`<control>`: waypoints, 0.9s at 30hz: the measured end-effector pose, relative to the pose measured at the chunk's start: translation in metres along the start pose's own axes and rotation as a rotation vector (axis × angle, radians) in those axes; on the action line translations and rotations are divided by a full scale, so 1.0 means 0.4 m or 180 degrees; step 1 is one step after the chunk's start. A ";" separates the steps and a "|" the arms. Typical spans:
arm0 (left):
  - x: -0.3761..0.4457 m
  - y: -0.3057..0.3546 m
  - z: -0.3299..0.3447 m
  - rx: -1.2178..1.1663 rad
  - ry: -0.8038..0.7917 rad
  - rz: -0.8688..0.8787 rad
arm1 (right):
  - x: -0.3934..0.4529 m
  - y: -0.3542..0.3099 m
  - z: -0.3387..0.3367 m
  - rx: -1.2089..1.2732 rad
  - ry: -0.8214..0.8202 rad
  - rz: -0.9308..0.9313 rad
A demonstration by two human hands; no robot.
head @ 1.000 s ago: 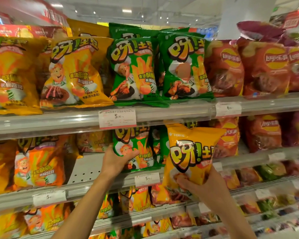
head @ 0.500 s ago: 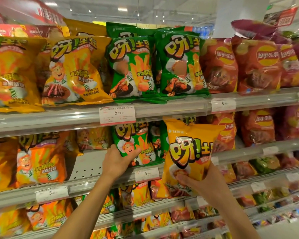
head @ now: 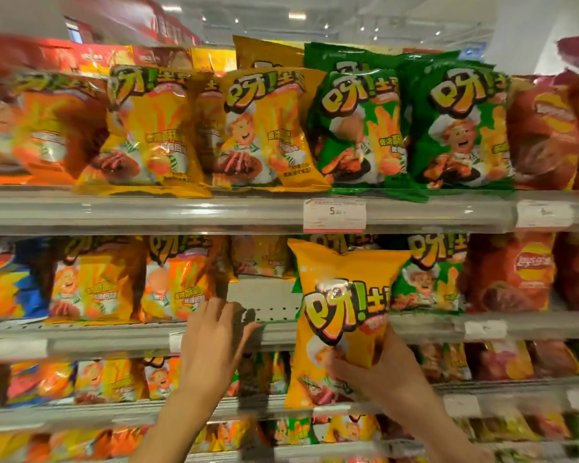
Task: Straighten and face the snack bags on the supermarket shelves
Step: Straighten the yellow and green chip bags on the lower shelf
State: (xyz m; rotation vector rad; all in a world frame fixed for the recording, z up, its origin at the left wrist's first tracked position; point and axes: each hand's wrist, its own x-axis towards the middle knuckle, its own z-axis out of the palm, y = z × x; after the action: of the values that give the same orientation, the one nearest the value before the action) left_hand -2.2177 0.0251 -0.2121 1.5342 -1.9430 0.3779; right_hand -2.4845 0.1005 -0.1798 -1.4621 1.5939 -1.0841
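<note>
Right hand grips yellow snack bag low, before the middle shelf front edge. Left hand open. Bag judged light, puffy, slippery, crushable; hold sides.

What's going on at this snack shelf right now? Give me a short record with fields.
place: supermarket snack shelves
right hand: grips a yellow snack bag by its lower part, held upright in front of the shelves
left hand: fingers spread, holding nothing, at the edge of the middle shelf
gap: bare shelf space between the orange bags and the green bags
image: blurred at the left
</note>
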 end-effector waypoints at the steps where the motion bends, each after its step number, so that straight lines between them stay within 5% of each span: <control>1: -0.017 -0.031 -0.005 0.0104 0.0066 -0.0003 | 0.010 -0.006 0.025 -0.0087 -0.0078 0.0015; 8: -0.063 -0.144 -0.036 0.0310 -0.0141 -0.0065 | 0.101 -0.091 0.182 -0.0340 -0.0191 -0.0530; 27: -0.059 -0.147 -0.008 0.0321 -0.0104 -0.0279 | 0.319 -0.149 0.301 -0.0507 -0.0028 -0.0193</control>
State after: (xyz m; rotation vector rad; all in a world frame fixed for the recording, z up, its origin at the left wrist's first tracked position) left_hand -2.1582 0.0286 -0.2333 1.6934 -1.8994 0.4211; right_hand -2.3654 -0.0411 -0.1683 -1.6266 1.6716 -1.0019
